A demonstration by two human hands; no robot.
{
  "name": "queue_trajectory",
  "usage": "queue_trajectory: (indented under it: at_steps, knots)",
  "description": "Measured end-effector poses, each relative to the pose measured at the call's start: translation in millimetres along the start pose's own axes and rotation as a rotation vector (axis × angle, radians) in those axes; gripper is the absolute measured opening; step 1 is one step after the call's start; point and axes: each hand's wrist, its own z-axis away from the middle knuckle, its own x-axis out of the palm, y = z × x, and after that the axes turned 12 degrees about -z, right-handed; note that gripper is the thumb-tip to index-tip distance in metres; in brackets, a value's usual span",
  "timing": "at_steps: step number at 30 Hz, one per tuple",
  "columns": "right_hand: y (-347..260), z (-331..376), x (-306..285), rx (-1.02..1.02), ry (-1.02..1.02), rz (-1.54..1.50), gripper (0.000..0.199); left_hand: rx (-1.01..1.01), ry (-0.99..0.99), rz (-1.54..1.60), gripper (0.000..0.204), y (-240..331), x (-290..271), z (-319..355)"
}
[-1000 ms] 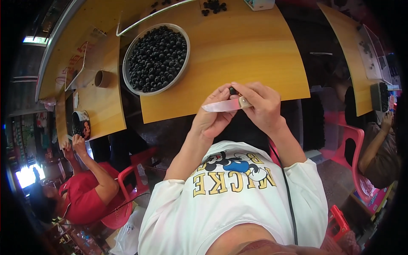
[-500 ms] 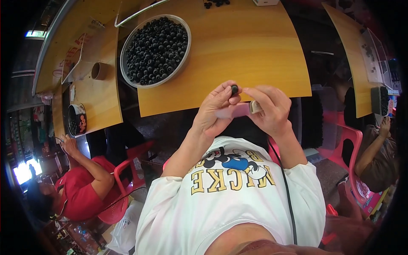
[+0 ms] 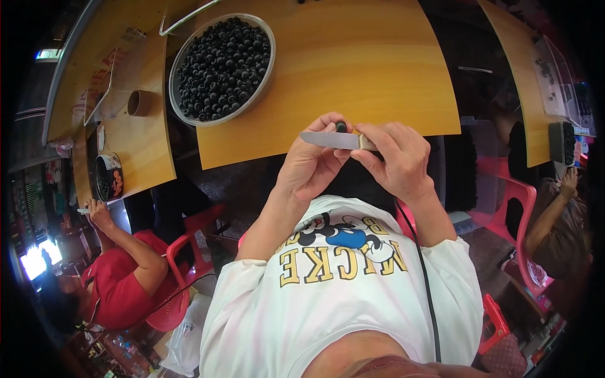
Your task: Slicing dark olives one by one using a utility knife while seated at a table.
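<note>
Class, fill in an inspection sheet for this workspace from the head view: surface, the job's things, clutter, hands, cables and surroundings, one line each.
Surface: yellow wooden table, bare ahead of the hands.
Job's things: small knife held level with the blade pointing to the person's left; one small dark round fruit at the fingertips; large round bowl full of the same dark fruits.
Clutter: small brown cup and a clear tray on the neighbouring table.
Hands: left hand pinches the fruit against the blade; right hand has its grip on the knife handle.
Cables: black cord down the white shirt.
Surroundings: person in red on a red chair; another person's arm at the right.
</note>
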Motion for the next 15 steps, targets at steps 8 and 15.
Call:
queue_trajectory:
  at_steps: [8, 15]
  knots:
    - [4, 2, 2, -0.004, 0.02, -0.007, 0.031, 0.001, -0.004, 0.01, 0.026, -4, -8, -1]
    - [9, 5, 0, -0.011, 0.007, 0.016, 0.028, 0.049, -0.073, -0.021, 0.019, -5, -13, -3]
